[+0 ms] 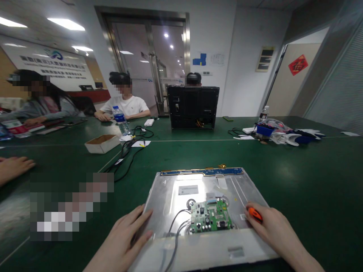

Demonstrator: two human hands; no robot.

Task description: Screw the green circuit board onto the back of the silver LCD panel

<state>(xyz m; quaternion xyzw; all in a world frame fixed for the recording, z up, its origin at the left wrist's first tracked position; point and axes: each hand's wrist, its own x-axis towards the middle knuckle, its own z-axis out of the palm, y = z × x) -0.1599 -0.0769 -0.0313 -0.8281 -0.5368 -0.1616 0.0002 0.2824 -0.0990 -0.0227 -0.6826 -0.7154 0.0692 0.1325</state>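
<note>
A flat display panel [167, 189] lies back side up before me, with a silvery metal back. A green circuit board [211, 215] sits on it, with dark wires running toward me. Along the far edge stretches a narrow blue circuit strip [195, 172]. My left hand [124, 234] holds the panel's left edge, thumb and forefinger on the metal, other fingers partly hidden. My right hand [273, 228] is closed around an orange-and-black tool handle [255, 214] at the panel's right edge. The rest of that tool is hidden.
A black-backed monitor [194, 107] stands across the green table, a person behind it. Left are a white box [102, 144], a water bottle [121, 121] and black cables [124, 162]. Two people sit left; another person's hand [14, 168] rests nearer. Gloves [286, 139] lie at right.
</note>
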